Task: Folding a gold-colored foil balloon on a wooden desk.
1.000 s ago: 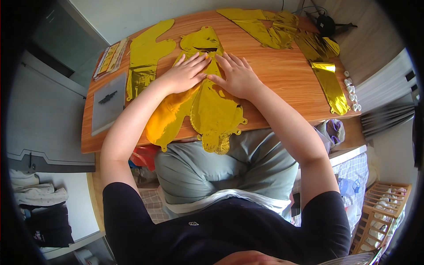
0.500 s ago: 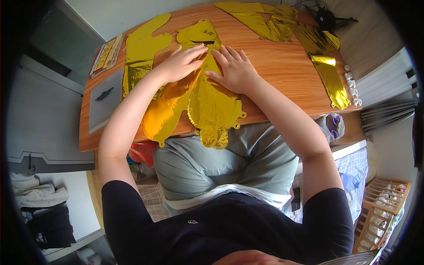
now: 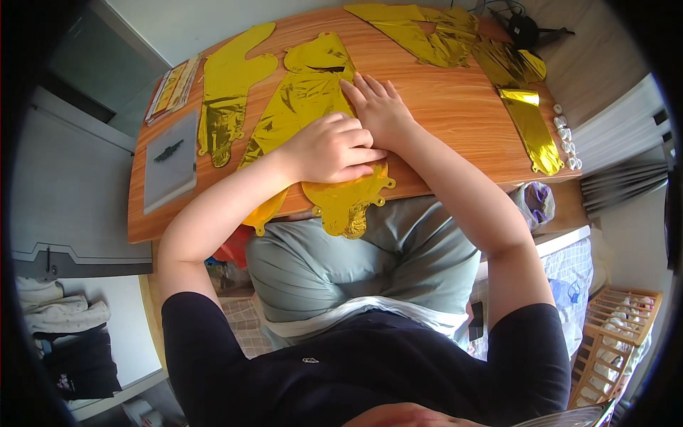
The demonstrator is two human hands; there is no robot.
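A flat gold foil balloon (image 3: 309,92) lies on the wooden table in front of me, its tabbed lower end hanging over the near edge. My right hand (image 3: 379,108) rests flat on its right edge, fingers stretched out and apart. Lower down on the foil, my left hand (image 3: 333,148) lies palm down with its fingers loosely bent and spaced. Those fingertips reach close to the right wrist. Part of the balloon's middle is covered by the left hand and forearm.
Another gold foil balloon (image 3: 226,85) lies to the left, beside a clear plastic folder (image 3: 171,181) and some papers (image 3: 171,89). More gold foil pieces (image 3: 420,35) are at the far right, with a black device (image 3: 525,30). Small white rolls (image 3: 564,133) line the right edge.
My left hand has slid down from the balloon's upper part toward me and to the right, uncovering foil above it. The right hand has stayed almost in place.
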